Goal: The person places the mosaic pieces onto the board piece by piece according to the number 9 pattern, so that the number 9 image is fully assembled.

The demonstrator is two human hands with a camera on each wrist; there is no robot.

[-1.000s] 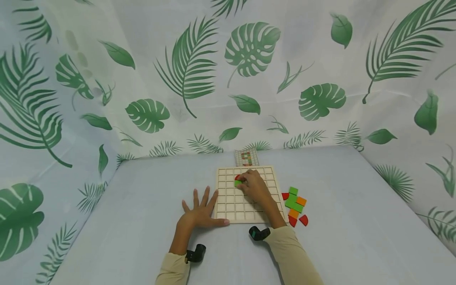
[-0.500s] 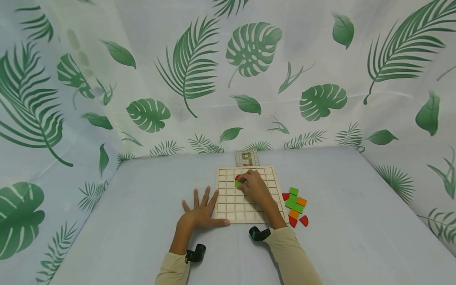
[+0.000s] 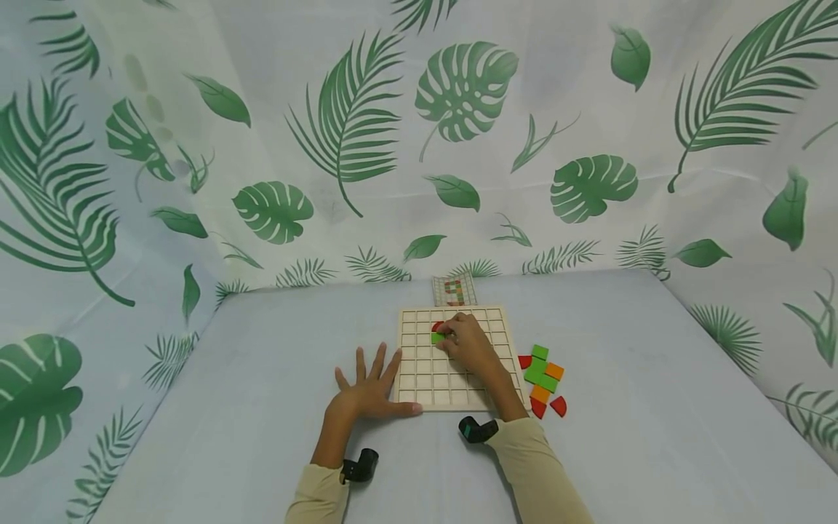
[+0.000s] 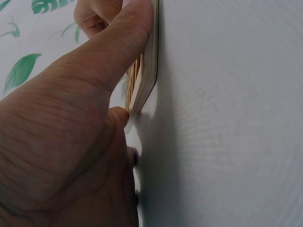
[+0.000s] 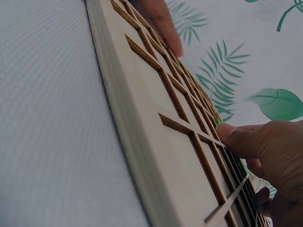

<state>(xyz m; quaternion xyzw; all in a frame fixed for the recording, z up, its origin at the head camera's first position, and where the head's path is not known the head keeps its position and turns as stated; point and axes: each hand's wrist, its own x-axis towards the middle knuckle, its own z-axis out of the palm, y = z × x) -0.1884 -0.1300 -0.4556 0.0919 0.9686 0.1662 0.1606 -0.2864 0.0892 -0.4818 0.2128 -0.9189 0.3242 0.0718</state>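
Note:
In the head view a pale wooden grid board (image 3: 424,380) lies on the table. My left hand (image 3: 366,397) is spread at its left front corner, thumb on the front edge and index fingertip at the left side. My right hand (image 3: 468,346) reaches over the board with bent fingers, pinching at a green square tile (image 3: 436,338) in the upper middle cells. Just above that tile sits a red quarter-circle tile (image 3: 437,326), partly covered by the fingers. In the right wrist view the right thumb (image 5: 227,130) presses beside a bit of green, and the fingertips are mostly hidden.
Right of the board lie loose tiles: several green squares (image 3: 535,366), orange squares (image 3: 554,370) and red quarter-circles (image 3: 559,405). A printed pattern card (image 3: 466,290) lies behind the board. A leaf-print cloth (image 3: 393,145) hangs behind the white-covered table (image 3: 622,400).

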